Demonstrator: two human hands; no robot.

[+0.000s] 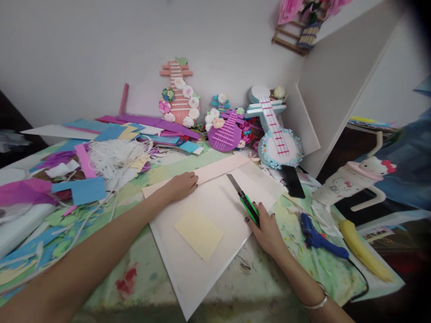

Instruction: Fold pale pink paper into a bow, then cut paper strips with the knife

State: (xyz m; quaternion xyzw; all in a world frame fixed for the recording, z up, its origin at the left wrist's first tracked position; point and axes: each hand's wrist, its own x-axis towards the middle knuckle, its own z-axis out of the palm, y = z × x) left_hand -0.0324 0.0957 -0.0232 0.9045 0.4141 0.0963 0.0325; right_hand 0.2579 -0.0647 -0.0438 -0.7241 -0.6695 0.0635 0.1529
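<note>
My right hand [266, 226] grips a green utility knife [244, 199] with its blade out, the tip resting on a large white board [188, 264] that lies across the table. My left hand [183, 185] presses flat, fingers together, on the near end of a long pale pink strip [222, 168] lying along the board's far edge. A pale yellow square of paper [199, 233] lies loose on the board between my arms.
A blue glue gun [316, 235], a banana [362, 249] and a black phone [292, 180] lie right of the board. Foam guitar crafts [276, 134] lean against the wall. Coloured foam sheets [84, 190], white cord [114, 154] and scraps cover the left side. A cat-figure cup [350, 179] lies at right.
</note>
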